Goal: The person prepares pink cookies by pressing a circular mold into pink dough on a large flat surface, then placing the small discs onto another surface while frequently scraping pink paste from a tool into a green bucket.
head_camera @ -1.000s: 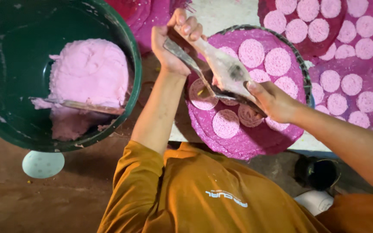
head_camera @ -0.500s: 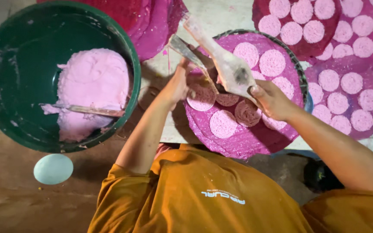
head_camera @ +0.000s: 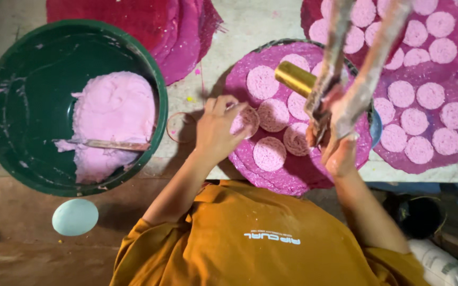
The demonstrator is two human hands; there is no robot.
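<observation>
left hand (head_camera: 216, 130) on pink disc (head_camera: 245, 121), right hand (head_camera: 340, 151) gripping blades (head_camera: 367, 69)

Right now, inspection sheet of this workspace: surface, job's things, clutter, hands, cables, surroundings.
Surface: pale work surface, pink splashes on it.
Job's things: pink discs on a round magenta mat; green basin of pink paste.
Clutter: small ring mould beside basin; pale blue round object on floor.
Hands: left hand on a disc at mat edge; right hand grips paste-coated tools, raised.
Cables: nothing seen.
Surroundings: filled mat alongside; stacked magenta mats behind.
</observation>
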